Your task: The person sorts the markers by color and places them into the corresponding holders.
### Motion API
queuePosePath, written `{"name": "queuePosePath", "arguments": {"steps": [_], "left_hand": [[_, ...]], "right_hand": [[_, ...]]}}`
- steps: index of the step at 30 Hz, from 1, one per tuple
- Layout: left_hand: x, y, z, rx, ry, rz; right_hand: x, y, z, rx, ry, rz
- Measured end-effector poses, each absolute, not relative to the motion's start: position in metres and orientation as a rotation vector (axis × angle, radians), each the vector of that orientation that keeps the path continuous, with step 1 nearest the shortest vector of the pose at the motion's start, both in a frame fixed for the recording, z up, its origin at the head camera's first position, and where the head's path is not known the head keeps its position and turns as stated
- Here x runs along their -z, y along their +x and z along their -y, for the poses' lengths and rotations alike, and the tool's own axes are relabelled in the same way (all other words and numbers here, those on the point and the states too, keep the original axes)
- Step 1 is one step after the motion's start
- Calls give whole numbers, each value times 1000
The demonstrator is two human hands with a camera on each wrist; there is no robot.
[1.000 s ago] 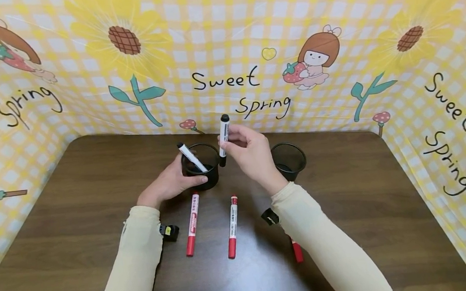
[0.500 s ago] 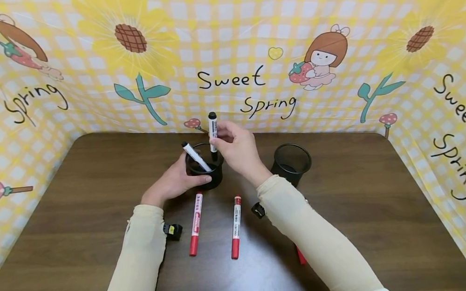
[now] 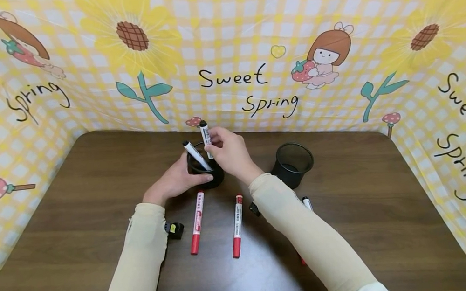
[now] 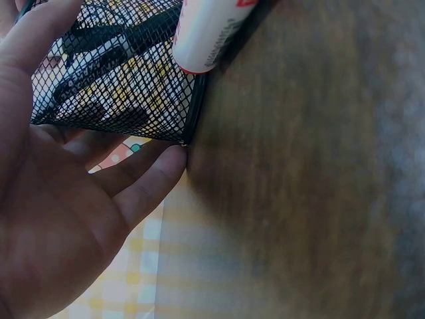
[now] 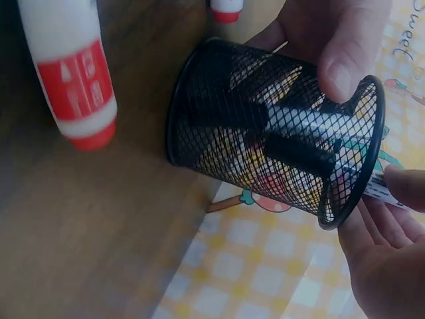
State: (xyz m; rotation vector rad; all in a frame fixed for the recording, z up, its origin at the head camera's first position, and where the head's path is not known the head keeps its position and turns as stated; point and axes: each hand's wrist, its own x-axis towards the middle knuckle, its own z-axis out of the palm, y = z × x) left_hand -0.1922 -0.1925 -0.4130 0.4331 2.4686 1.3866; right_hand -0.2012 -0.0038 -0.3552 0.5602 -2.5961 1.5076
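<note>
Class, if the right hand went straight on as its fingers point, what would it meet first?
Past its held marker, the right hand would probably meet the leaning marker in the black mesh cup; depth is unclear, so the cup's rim might come first.

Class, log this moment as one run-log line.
left hand: holds mesh cup | right hand: pinches black-capped marker, lower end inside mesh cup | second cup: stands farther right

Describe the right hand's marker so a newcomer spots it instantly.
At the brown table, find the black mesh cup the left hand grips. Reaching into it is a black-topped white marker, nearly upright; unlike the slanted marker alongside, it is pinched by the right hand.
</note>
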Motion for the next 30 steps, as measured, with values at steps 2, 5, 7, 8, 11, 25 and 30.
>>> {"name": "queuePosePath", "arguments": {"steps": [2, 5, 7, 8, 11, 25, 30], "left_hand": [[413, -192, 193, -1384, 445, -2466], [413, -192, 193, -1397, 475, -2453], [413, -193, 193, -1415, 502, -2445], [413, -193, 193, -1426, 517, -2439], [413, -194, 192, -1458, 547, -2429], [401, -188, 191, -1430, 546, -2454], [390, -183, 188, -1406, 528, -2450]], "right_hand": [[352, -202, 7, -1444, 572, 2648], [348, -203, 13, -1353, 571, 2733], [347, -205, 17, -1290, 571, 2790], [346, -206, 20, -1270, 571, 2821], [344, -208, 26, -1187, 584, 2904], [336, -213, 41, -886, 569, 3182], [334, -214, 43, -794, 573, 3244]]}}
